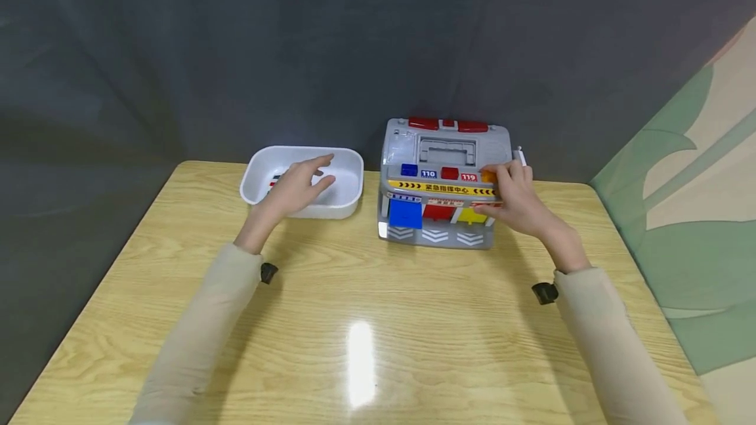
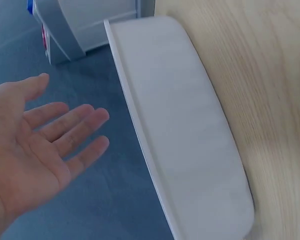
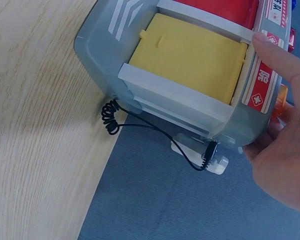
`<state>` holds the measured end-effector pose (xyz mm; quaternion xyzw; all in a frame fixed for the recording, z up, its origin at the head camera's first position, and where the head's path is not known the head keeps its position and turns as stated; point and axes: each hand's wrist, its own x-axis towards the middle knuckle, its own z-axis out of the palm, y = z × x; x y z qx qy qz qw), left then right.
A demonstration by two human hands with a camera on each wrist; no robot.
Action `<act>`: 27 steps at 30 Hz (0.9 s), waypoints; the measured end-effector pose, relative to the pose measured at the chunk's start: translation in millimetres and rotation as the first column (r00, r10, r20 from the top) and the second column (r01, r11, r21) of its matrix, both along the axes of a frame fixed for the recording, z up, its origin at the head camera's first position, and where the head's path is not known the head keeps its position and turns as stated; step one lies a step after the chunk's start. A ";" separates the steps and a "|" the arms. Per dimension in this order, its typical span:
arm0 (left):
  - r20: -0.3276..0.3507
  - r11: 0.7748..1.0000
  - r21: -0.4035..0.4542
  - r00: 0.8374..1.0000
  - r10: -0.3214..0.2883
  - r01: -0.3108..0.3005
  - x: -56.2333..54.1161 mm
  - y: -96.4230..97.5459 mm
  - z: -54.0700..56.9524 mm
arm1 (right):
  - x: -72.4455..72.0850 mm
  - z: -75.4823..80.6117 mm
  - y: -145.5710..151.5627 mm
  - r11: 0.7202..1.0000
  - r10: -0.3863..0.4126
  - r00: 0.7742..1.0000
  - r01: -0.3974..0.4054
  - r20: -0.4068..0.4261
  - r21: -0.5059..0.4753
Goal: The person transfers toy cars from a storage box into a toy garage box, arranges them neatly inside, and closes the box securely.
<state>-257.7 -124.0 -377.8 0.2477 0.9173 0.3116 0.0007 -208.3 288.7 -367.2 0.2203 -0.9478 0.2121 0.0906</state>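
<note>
A grey toy emergency station point(image 1: 445, 179) stands at the back of the table, with a blue door point(image 1: 405, 214), a red door point(image 1: 438, 212) and a yellow door point(image 3: 187, 57) along its front. My right hand point(image 1: 520, 199) grips its front right top edge. The thumb point(image 3: 275, 55) lies on the red-and-white sign over the yellow door, and the other fingers reach behind, beside an orange button point(image 3: 280, 101). Over a white plastic basin point(image 1: 348, 202) hovers my left hand point(image 1: 298, 185), fingers spread and holding nothing. Small coloured pieces point(image 1: 274, 180) in the basin are partly hidden by this hand.
A white handset point(image 3: 202, 155) on a coiled black cord point(image 3: 110, 117) hangs at the station's right side. The basin sits left of the station on the wooden table point(image 1: 413, 333). A dark curtain point(image 1: 295, 51) rises behind the table, and a leaf-patterned panel point(image 1: 697, 267) stands at right.
</note>
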 end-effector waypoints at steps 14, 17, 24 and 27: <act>0.040 0.961 -0.178 0.974 0.223 -0.213 -5.4 -38.7 -4.2 | 0.9 -2.2 2.4 1.000 0.013 1.000 -0.013 -0.001 -0.011; 0.028 0.939 -0.232 0.963 0.267 -0.253 -5.9 -43.4 -5.6 | 0.9 -3.1 3.4 1.000 0.013 1.000 -0.013 -0.005 -0.010; 0.099 0.897 -0.321 0.931 0.350 -0.303 -4.2 -54.8 -4.1 | -1.0 -2.4 1.6 1.000 0.010 1.000 -0.010 -0.002 -0.020; 0.126 0.885 -0.350 0.921 0.368 -0.306 -7.2 -55.9 -5.6 | -0.1 -2.1 0.9 1.000 -0.006 1.000 0.006 0.016 -0.021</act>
